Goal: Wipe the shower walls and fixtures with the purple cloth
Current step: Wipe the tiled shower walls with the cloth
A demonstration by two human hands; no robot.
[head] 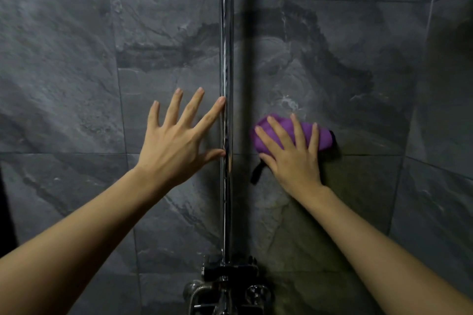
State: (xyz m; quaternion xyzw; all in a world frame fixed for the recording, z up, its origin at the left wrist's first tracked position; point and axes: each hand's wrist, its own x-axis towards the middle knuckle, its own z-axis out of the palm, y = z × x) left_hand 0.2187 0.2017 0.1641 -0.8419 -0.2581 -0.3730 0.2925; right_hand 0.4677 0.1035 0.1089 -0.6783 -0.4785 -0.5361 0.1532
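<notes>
Pressing flat, the right hand (291, 158) pins the bunched purple cloth (294, 133) against the dark tiled wall (345, 59), fingers spread straight over it, a dark tag hanging below. Left hand (176, 146) is splayed wide, holding nothing, index fingertip and thumb touching the upright chrome pipe (226, 46) that stands between the two hands. Down at the pipe's foot sits the chrome mixer valve (227, 286). Grey marbled tiles fill the view, with a corner at the right.

Left hand (176, 146) lies left of the shower riser pipe (226, 59), fingertips touching it; right hand (294, 153) on cloth (307, 133), right of pipe; mixer valve (227, 286) below.
</notes>
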